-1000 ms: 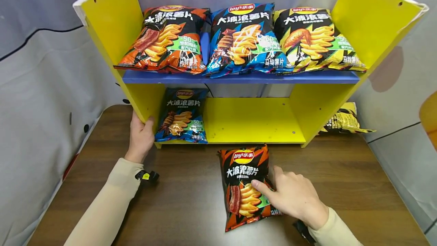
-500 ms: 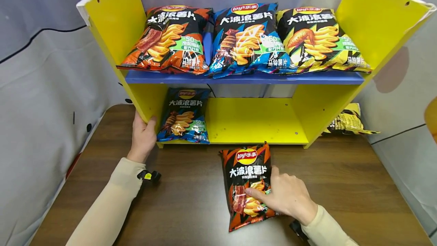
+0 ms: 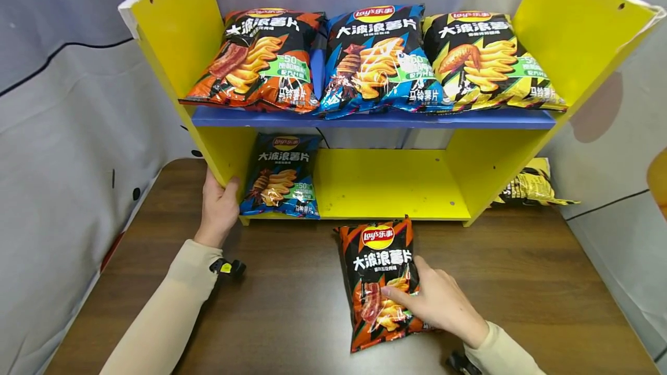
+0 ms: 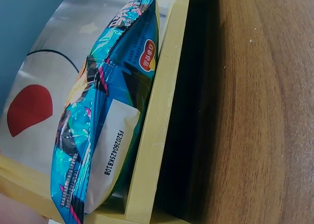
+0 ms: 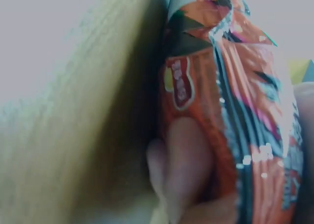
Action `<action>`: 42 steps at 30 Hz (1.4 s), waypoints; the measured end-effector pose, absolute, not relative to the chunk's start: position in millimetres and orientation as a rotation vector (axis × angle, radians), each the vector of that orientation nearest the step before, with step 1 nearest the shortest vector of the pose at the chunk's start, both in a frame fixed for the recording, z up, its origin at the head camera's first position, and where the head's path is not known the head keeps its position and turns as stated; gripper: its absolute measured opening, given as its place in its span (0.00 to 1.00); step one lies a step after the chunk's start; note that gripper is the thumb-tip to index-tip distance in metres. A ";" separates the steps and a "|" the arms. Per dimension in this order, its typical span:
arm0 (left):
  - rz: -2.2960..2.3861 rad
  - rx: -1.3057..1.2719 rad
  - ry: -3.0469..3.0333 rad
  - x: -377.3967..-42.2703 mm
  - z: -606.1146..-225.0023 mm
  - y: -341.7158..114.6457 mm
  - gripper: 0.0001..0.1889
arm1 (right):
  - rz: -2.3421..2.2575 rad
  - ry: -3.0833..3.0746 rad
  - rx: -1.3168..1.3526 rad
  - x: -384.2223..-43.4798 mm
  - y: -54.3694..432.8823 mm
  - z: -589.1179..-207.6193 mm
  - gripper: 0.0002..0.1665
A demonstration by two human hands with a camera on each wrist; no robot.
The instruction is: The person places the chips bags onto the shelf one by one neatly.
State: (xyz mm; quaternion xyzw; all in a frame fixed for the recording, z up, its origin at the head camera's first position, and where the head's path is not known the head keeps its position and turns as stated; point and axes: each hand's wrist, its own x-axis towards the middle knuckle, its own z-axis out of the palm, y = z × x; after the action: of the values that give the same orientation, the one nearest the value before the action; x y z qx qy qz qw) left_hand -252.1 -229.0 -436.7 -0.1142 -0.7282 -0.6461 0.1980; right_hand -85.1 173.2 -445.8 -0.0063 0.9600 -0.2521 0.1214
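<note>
My right hand [image 3: 443,301] grips an orange-and-black bag of potato chips [image 3: 375,282] at its right side, thumb across the front. In the right wrist view, fingertips [image 5: 189,155] press into the side of that chip bag [image 5: 196,87], close over the wooden table. My left hand [image 3: 217,213] holds the lower left side panel of a yellow shelf [image 3: 391,181], its thumb at the panel's front edge and the other fingers hidden behind. Just inside that panel, a blue chip bag [image 3: 281,181] stands upright on the lower level; its side seam shows in the left wrist view.
On the blue upper board [image 3: 375,120] lean an orange chip bag [image 3: 255,62], a blue one [image 3: 377,62] and a yellow one [image 3: 484,62]. Another yellow bag [image 3: 528,184] lies behind the shelf's right side. Grey-white cloth [image 3: 68,149] surrounds the wooden table [image 3: 292,294].
My right hand has shifted its grip on the orange chip bag, the thumb moving left across its front. The bag has turned slightly. My left hand stays on the shelf panel.
</note>
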 end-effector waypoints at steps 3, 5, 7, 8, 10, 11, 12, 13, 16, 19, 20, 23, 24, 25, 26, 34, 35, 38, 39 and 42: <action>-1.807 -0.328 -2.039 -252.1 -436.7 -229.3 0.25 | -0.789 2.832 -0.037 -82.8 174.3 -447.3 0.65; -1.811 -0.336 -2.034 -251.9 -436.6 -229.2 0.25 | -0.825 2.845 -0.050 -81.8 175.0 -448.6 0.63; -1.818 -0.341 -2.026 -251.5 -436.4 -229.0 0.25 | -0.856 2.849 -0.050 -81.0 175.6 -449.6 0.61; -1.817 -0.341 -2.025 -251.4 -436.3 -228.9 0.25 | -0.877 2.856 -0.057 -80.8 176.0 -450.4 0.60; -1.814 -0.337 -2.025 -251.1 -436.1 -228.6 0.24 | -0.938 2.875 -0.073 -80.6 176.8 -452.5 0.58; -1.810 -0.335 -2.028 -251.0 -436.1 -228.5 0.24 | -0.972 2.889 -0.088 -80.6 177.1 -453.8 0.56; -1.808 -0.333 -2.029 -251.0 -436.2 -228.5 0.24 | -1.017 2.899 -0.108 -80.7 177.5 -455.4 0.54; -1.804 -0.332 -2.033 -250.9 -436.2 -228.6 0.24 | -1.065 2.910 -0.138 -81.1 178.1 -457.4 0.51; -1.800 -0.339 -2.039 -251.0 -436.4 -228.5 0.24 | -1.175 2.956 -0.215 -82.9 180.1 -461.6 0.43; -1.788 -0.331 -2.047 -250.8 -436.8 -228.7 0.24 | -1.243 2.985 -0.289 -86.7 183.4 -461.4 0.36; -1.783 -0.329 -2.050 -250.8 -437.0 -228.7 0.24 | -1.259 2.993 -0.309 -88.2 184.7 -460.3 0.35; -1.774 -0.320 -2.054 -250.5 -437.2 -228.9 0.23 | -1.341 2.975 -0.366 -94.5 188.5 -455.0 0.30; -1.775 -0.322 -2.055 -250.4 -437.0 -229.0 0.24 | -1.368 2.967 -0.373 -97.1 189.5 -452.8 0.29; -1.779 -0.326 -2.054 -250.3 -436.8 -228.9 0.24 | -1.394 2.958 -0.375 -99.8 190.4 -450.4 0.29; -1.776 -0.329 -2.056 -250.4 -436.6 -229.0 0.24 | -1.410 2.955 -0.364 -102.8 190.9 -448.0 0.28; -1.792 -0.329 -2.045 -249.9 -435.6 -229.2 0.24 | -1.390 3.035 -0.273 -137.0 184.5 -433.5 0.31; -1.797 -0.327 -2.041 -250.2 -435.7 -229.2 0.24 | -1.398 3.029 -0.261 -142.6 182.8 -432.9 0.31; -1.801 -0.326 -2.038 -250.7 -435.9 -229.0 0.24 | -1.447 2.986 -0.233 -160.0 178.5 -432.1 0.32; -1.803 -0.326 -2.038 -250.9 -436.3 -229.0 0.25 | -1.462 2.972 -0.226 -165.9 177.1 -432.3 0.34; -1.800 -0.331 -2.036 -251.0 -436.5 -228.9 0.25 | -1.461 2.975 -0.202 -183.6 172.3 -433.7 0.38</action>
State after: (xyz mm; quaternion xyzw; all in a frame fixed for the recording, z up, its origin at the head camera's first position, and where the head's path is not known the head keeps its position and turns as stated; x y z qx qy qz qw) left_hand -251.0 -228.9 -436.5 -0.1186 -0.7287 -0.6440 0.2006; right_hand -183.6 172.3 -433.7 -0.0605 0.8923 -0.4384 -0.0892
